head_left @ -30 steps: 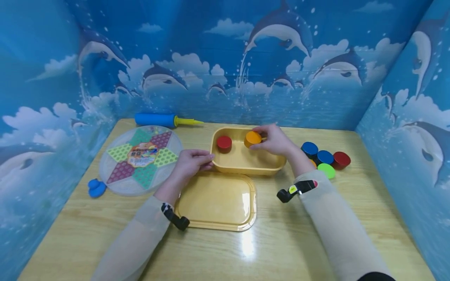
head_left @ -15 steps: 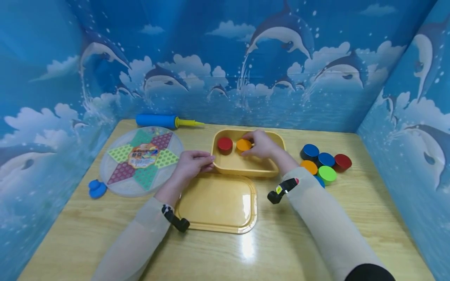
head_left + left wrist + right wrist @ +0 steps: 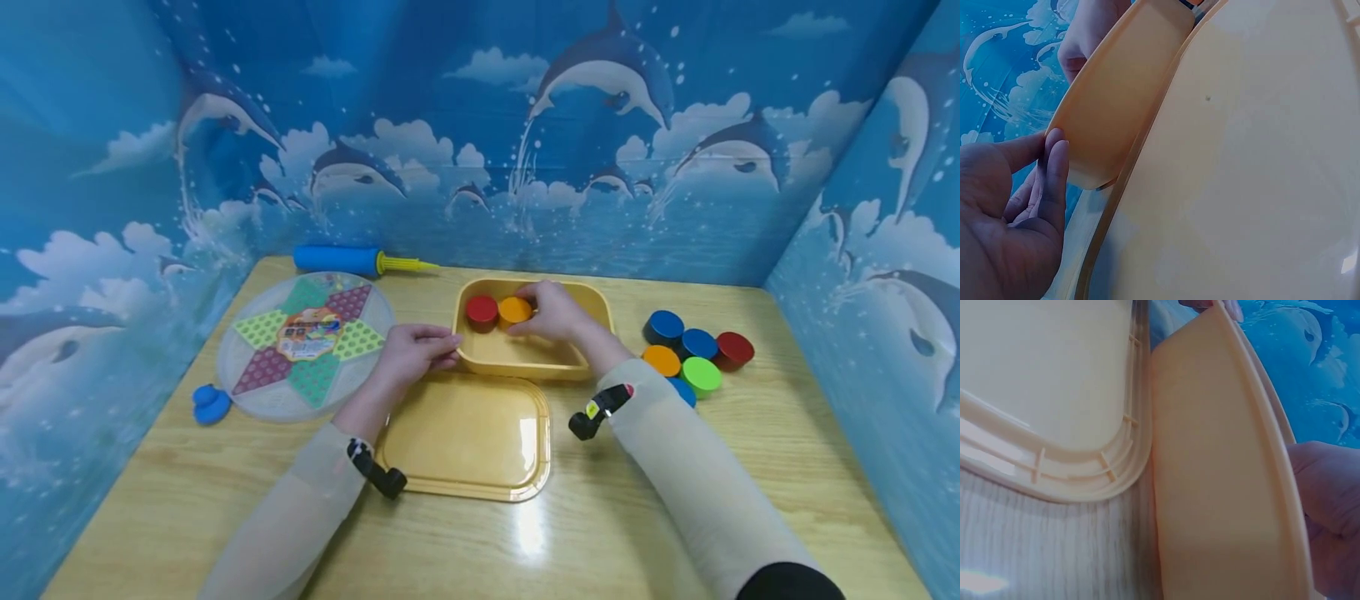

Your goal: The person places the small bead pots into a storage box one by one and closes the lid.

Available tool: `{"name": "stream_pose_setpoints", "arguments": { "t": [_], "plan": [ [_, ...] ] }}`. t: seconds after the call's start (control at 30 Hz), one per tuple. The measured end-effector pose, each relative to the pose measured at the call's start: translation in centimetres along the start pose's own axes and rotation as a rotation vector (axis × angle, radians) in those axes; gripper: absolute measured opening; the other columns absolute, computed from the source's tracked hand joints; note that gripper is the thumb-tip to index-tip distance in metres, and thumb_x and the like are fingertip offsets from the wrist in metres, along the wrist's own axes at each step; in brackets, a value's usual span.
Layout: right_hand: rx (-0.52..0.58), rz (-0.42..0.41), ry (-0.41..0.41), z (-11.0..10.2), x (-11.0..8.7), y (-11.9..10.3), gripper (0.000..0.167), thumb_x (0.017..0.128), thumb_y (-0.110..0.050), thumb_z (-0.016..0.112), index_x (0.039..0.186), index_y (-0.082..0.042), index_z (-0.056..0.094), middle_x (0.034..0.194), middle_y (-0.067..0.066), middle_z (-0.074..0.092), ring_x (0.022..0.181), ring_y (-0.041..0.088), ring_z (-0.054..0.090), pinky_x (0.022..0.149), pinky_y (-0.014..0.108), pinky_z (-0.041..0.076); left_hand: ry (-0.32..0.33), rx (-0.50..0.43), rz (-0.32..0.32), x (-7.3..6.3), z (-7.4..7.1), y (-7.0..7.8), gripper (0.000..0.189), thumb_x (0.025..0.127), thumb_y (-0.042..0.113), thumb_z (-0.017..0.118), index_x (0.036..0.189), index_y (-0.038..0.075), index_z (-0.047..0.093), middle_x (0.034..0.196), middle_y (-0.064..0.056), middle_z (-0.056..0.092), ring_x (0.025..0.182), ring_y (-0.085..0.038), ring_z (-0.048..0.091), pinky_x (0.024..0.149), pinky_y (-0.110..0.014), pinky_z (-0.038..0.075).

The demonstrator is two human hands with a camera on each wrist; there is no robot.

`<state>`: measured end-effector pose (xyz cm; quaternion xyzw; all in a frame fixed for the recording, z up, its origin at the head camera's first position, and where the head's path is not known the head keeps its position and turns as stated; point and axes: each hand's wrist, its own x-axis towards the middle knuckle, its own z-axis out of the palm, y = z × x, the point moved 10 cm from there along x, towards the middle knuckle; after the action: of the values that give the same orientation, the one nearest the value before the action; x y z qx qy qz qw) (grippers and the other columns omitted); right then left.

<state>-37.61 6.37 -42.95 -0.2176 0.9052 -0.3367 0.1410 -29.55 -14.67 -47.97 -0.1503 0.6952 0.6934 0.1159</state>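
A yellow-orange plastic box (image 3: 555, 350) stands at the back middle of the table. My left hand (image 3: 415, 354) pinches its left rim between thumb and fingers, which the left wrist view shows close up. Inside the box, my right hand (image 3: 553, 312) holds an orange round block (image 3: 514, 311) by its right side. Directly left of that block sits a red round block (image 3: 482, 312), right beside it. In the right wrist view the box wall (image 3: 1222, 475) hides the fingers and the blocks. The matching lid (image 3: 465, 433) lies flat in front of the box.
Several round blocks, blue (image 3: 664, 327), red (image 3: 733, 351), orange (image 3: 662, 361) and green (image 3: 701, 377), cluster right of the box. At left lie a round star-patterned game board (image 3: 311, 342), a small blue object (image 3: 211, 404) and a blue pump (image 3: 337, 260) with a yellow nozzle. A dolphin-print backdrop (image 3: 480, 133) encloses the table.
My right hand has moved left inside the box, bringing the orange block beside the red one. The left hand keeps its grip on the rim.
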Motion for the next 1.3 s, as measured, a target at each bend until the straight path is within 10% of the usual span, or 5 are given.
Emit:
{"name": "stream_pose_setpoints", "arguments": {
  "t": [0.33, 0.83, 1.3],
  "plan": [
    [0.032, 0.053, -0.014, -2.7, -3.2, 0.5, 0.074, 0.093, -0.021, 0.085, 0.153, 0.004, 0.05, 0.152, 0.022, 0.054, 0.135, 0.038, 0.054, 0.111, 0.049, 0.051, -0.005, 0.017, -0.004, 0.0, 0.0, 0.1, 0.03, 0.096, 0.009, 0.081, 0.121, -0.002, 0.072, 0.107, -0.02, 0.074, 0.086, -0.025, 0.076, 0.079, -0.034, 0.066],
    [0.06, 0.073, 0.182, -9.7, -12.2, 1.1, 0.067, 0.098, -0.029, 0.08, 0.152, 0.001, 0.053, 0.153, 0.022, 0.053, 0.138, 0.042, 0.053, 0.113, 0.057, 0.049, 0.02, 0.046, 0.034, 0.1, -0.5, 0.5, 0.032, 0.096, 0.012, 0.082, 0.123, -0.002, 0.072, 0.106, -0.019, 0.074, 0.085, -0.023, 0.076, 0.079, -0.033, 0.066],
    [0.016, 0.141, 0.245, -11.7, -18.5, 4.1, 0.071, 0.099, -0.037, 0.078, 0.151, 0.004, 0.052, 0.153, 0.025, 0.052, 0.137, 0.044, 0.053, 0.109, 0.058, 0.051, 0.014, 0.023, 0.02, 0.0, -0.3, 0.4, 0.033, 0.096, 0.01, 0.081, 0.125, -0.003, 0.071, 0.11, -0.021, 0.073, 0.085, -0.023, 0.076, 0.08, -0.033, 0.066]
  ]
}}
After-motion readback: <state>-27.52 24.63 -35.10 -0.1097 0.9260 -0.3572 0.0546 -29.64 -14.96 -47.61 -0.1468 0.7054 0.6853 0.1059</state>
